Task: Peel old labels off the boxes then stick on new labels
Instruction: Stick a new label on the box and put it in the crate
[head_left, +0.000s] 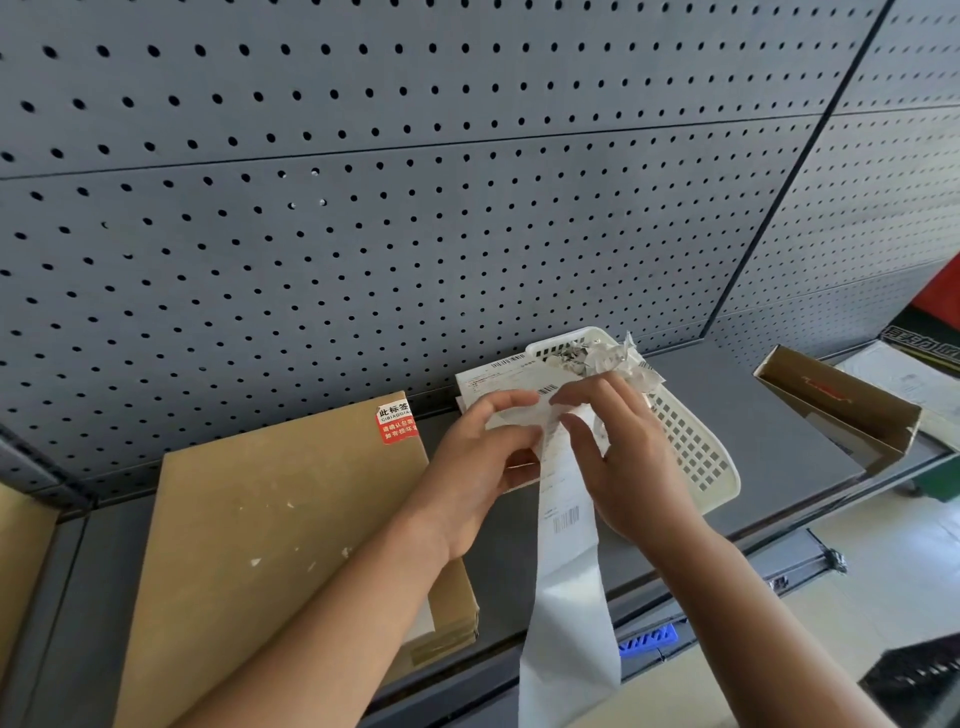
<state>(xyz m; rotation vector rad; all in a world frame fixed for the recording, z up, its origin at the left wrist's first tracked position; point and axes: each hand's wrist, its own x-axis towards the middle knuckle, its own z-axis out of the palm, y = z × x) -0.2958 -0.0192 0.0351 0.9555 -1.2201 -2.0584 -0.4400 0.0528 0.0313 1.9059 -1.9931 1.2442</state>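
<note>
Print on label strip (563, 519) too blurred to read — left hand (480, 460) and right hand (636, 457) both pinch its top end.

Two hands (475, 462), one basket (719, 480), one strip (565, 618)

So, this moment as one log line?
left hand grips white paper label strip | right hand pinches it | flat brown cardboard box lies on grey shelf
</note>
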